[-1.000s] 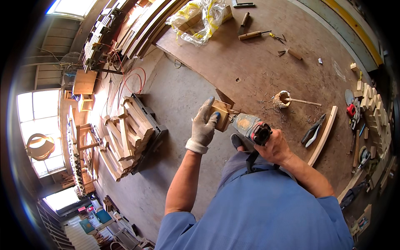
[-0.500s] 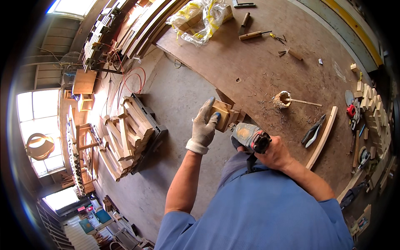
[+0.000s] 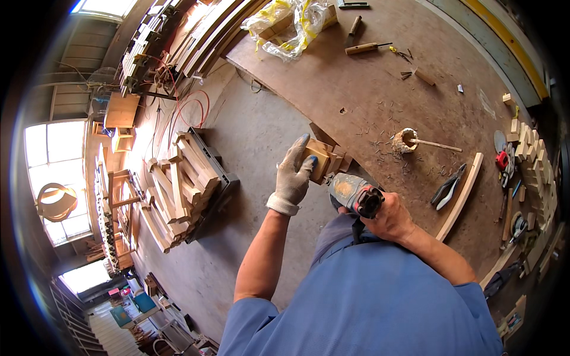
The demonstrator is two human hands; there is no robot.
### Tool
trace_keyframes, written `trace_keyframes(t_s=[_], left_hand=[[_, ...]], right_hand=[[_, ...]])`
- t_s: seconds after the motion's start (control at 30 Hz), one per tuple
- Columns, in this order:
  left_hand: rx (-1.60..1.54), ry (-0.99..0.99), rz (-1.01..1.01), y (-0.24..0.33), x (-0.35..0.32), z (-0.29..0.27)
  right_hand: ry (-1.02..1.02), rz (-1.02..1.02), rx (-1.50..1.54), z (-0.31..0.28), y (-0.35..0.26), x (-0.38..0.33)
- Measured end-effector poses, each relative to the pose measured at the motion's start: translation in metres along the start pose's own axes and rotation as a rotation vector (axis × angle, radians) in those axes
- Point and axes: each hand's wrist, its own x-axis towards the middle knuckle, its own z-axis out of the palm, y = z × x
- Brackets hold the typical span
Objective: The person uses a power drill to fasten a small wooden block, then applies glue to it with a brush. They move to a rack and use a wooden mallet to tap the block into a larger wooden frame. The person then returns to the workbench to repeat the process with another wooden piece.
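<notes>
1. Here's the left hand (image 3: 292, 173), in a pale glove with blue on the thumb, touching a wooden block (image 3: 319, 161); the thumb lies over the upper face, and with the hidden underside I cannot tell whether that grip closes.
2. The block sits right by the edge of the bench (image 3: 350, 74), which spreads from twelve to four o'clock of it.
3. Over at between four and five, the bare right hand (image 3: 389, 219) has its grip clamped around a power drill (image 3: 350, 194), nose just beside the block; any contact is too small to tell.
4. Near three o'clock, a crusty pot (image 3: 404, 141) holds a stick (image 3: 439, 145); farther out, pliers (image 3: 449, 186) lie beside a curved wooden strip (image 3: 462, 196).
5. Toward twelve, a plastic bag (image 3: 288, 46); between eight and nine, stacked wooden pieces (image 3: 178, 193).
</notes>
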Motion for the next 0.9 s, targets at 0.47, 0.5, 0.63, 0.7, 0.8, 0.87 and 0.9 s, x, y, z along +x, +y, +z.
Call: trace_keyframes(t_s=[0.47,0.5,0.63,0.7,0.8,0.87,0.9], left_hand=[[0.001,0.017,0.035,-0.002,-0.001,0.000],[0.030,0.018,0.064,-0.003,0.000,0.000],[0.062,0.013,0.078,-0.007,0.002,-0.004],[-0.046,0.016,0.057,-0.001,-0.003,-0.005],[-0.164,-0.008,0.042,-0.005,-0.002,-0.003],[-0.056,-0.004,0.040,0.002,-0.001,0.001],[-0.088,-0.008,0.035,0.002,0.000,0.001]], right_hand=[[0.024,0.038,0.000,-0.027,-0.004,-0.024],[0.025,0.036,-0.029,-0.033,0.001,-0.031],[0.052,0.331,-0.116,-0.062,0.014,-0.052],[0.101,0.561,-0.167,-0.085,0.005,-0.054],[0.121,0.685,-0.255,-0.114,0.026,-0.066],[0.098,0.768,-0.421,-0.135,0.047,-0.072],[0.104,0.783,-0.497,-0.140,0.056,-0.072]])
